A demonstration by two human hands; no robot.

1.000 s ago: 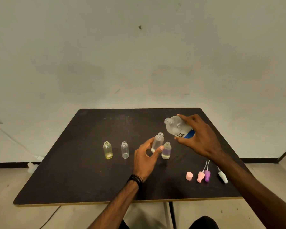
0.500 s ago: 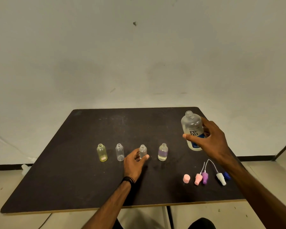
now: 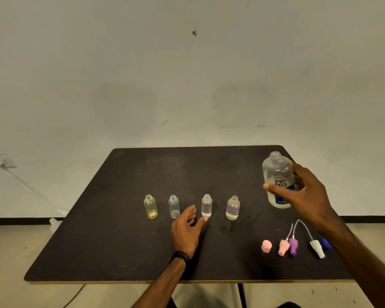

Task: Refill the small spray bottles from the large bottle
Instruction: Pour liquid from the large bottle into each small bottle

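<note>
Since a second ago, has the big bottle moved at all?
Yes. The large bottle, then tilted near the row of small bottles, now stands upright toward the table's far right corner, gripped by the right hand.

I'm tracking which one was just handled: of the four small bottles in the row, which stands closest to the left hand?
The third small bottle from the left, clear: the left hand's thumb tip lies at its base, while the others stand farther off.

The table (image 3: 120, 218) is matte black. The large bottle (image 3: 278, 174) is frosted clear with a blue label. One small bottle (image 3: 150, 207) is yellow-tinted, two clear (image 3: 174, 206) (image 3: 206, 205), one lilac-banded (image 3: 232, 208). The spray caps are pink (image 3: 266, 246) (image 3: 282, 247), purple (image 3: 293, 246), white (image 3: 316, 248), blue (image 3: 325, 243).
</note>
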